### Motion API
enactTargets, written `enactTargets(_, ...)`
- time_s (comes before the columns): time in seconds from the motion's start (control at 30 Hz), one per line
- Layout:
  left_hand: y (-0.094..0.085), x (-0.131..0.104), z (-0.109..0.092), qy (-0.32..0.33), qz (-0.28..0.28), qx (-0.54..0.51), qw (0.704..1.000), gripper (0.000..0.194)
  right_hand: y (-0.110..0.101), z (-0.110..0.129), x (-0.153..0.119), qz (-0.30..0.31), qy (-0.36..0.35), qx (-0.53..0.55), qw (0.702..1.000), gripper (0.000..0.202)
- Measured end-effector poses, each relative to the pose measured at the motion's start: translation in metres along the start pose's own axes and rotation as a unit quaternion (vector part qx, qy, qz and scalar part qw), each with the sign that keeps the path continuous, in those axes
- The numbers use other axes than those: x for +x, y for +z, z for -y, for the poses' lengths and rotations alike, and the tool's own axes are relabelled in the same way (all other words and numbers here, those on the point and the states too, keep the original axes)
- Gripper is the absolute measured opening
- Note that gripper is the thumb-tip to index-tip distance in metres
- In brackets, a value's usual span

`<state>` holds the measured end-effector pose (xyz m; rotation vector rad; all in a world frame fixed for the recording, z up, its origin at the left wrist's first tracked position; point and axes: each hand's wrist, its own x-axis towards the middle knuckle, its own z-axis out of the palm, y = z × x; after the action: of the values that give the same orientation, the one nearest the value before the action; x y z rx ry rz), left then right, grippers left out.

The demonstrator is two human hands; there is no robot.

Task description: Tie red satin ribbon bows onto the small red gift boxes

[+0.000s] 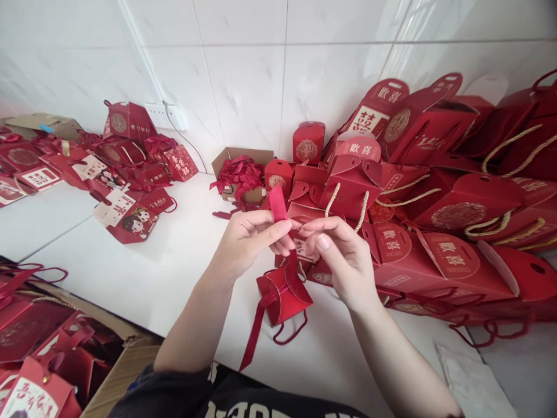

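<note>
A small red gift box [285,296] stands on the white table below my hands, with a dark red cord handle [292,335] looping at its front. Red ribbon [278,203] runs up from the box, and my left hand [256,238] pinches it between thumb and fingers; its free end sticks up above the thumb. A second ribbon tail [256,331] hangs down the box's left side onto the table. My right hand [342,255] hovers just right of the ribbon, fingers loosely bent, thumb and fingertips apart, holding nothing that shows.
Many red boxes with gold rope handles [452,261] are stacked on the right. A cardboard box of loose ribbons [239,174] sits by the tiled wall. More red boxes [130,217] lie at left, and a carton [117,354] filled with them stands at lower left.
</note>
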<state>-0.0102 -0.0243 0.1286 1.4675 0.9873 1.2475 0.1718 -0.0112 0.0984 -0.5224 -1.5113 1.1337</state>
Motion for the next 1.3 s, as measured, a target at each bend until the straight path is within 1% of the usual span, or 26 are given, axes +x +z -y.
enactTargets(0.07,-0.004,-0.007,0.000,0.023,0.039,0.069,0.997,0.017,-0.001,-0.003,-0.004,0.050,0.023,-0.107,0.993,0.026)
enactTargets(0.1,-0.006,-0.012,0.002,0.037,0.048,0.108,0.992,0.016,-0.001,-0.004,-0.006,0.083,0.028,-0.156,0.984,0.024)
enactTargets(0.13,-0.009,-0.018,0.005,0.050,0.043,0.141,0.988,0.015,0.000,-0.005,-0.008,0.113,0.030,-0.192,0.974,0.018)
enactTargets(0.17,-0.012,-0.024,0.010,0.060,0.024,0.164,0.984,0.016,0.001,-0.006,-0.009,0.132,0.033,-0.213,0.968,0.010)
enactTargets(0.2,-0.015,-0.032,0.016,0.059,-0.005,0.181,0.982,0.019,0.002,-0.006,-0.010,0.138,0.040,-0.219,0.965,0.011)
enactTargets(0.27,-0.019,-0.048,0.035,0.017,-0.064,0.213,0.975,0.022,0.003,-0.006,-0.011,0.111,0.067,-0.209,0.969,0.022)
enactTargets(0.3,-0.020,-0.056,0.046,-0.021,-0.082,0.240,0.967,0.021,0.002,-0.005,-0.011,0.088,0.077,-0.199,0.973,0.023)
enactTargets(0.33,-0.020,-0.065,0.057,-0.062,-0.085,0.270,0.957,0.022,0.002,-0.005,-0.011,0.062,0.083,-0.184,0.977,0.022)
enactTargets(0.4,-0.018,-0.082,0.079,-0.132,-0.058,0.298,0.944,0.025,0.000,-0.003,-0.011,0.019,0.093,-0.138,0.986,0.020)
enactTargets(0.47,-0.012,-0.095,0.095,-0.177,-0.004,0.285,0.942,0.026,-0.002,-0.002,-0.010,-0.007,0.100,-0.093,0.991,0.021)
enactTargets(0.5,-0.009,-0.100,0.100,-0.189,0.021,0.267,0.945,0.026,-0.003,-0.001,-0.010,-0.016,0.100,-0.082,0.991,0.021)
enactTargets(0.57,-0.007,-0.108,0.104,-0.204,0.061,0.216,0.953,0.027,-0.005,0.001,-0.009,-0.032,0.091,-0.091,0.991,0.021)
enactTargets(0.63,-0.010,-0.112,0.101,-0.209,0.083,0.161,0.961,0.032,-0.007,0.003,-0.008,-0.053,0.070,-0.120,0.989,0.021)
enactTargets(0.7,-0.019,-0.113,0.093,-0.192,0.093,0.118,0.970,0.036,-0.012,0.003,-0.007,-0.079,0.049,-0.142,0.986,0.019)
enactTargets(0.8,-0.036,-0.107,0.079,-0.121,0.094,0.097,0.983,0.034,-0.020,0.001,-0.005,-0.123,0.029,-0.147,0.981,0.016)
enactTargets(0.9,-0.043,-0.091,0.069,-0.050,0.099,0.128,0.986,0.030,-0.027,-0.001,-0.002,-0.135,0.022,-0.143,0.980,0.017)
enactTargets(0.97,-0.042,-0.077,0.065,-0.027,0.116,0.121,0.985,0.026,-0.029,0.001,0.000,-0.127,0.023,-0.155,0.979,0.017)
enactTargets(1.03,-0.039,-0.062,0.063,-0.021,0.134,0.075,0.988,0.022,-0.029,0.006,0.002,-0.115,0.026,-0.178,0.977,0.018)
enactTargets(1.1,-0.037,-0.048,0.059,-0.014,0.136,0.023,0.990,0.022,-0.029,0.011,0.003,-0.099,0.023,-0.203,0.974,0.021)
enactTargets(1.17,-0.034,-0.035,0.051,-0.002,0.118,-0.006,0.993,0.021,-0.027,0.014,0.005,-0.085,0.008,-0.224,0.971,0.023)
enactTargets(1.23,-0.028,-0.024,0.037,0.012,0.088,-0.003,0.996,0.019,-0.025,0.015,0.006,-0.080,-0.014,-0.239,0.968,0.021)
enactTargets(1.3,-0.019,-0.015,0.022,0.022,0.051,0.007,0.998,0.020,-0.023,0.016,0.009,-0.078,-0.030,-0.245,0.966,0.017)
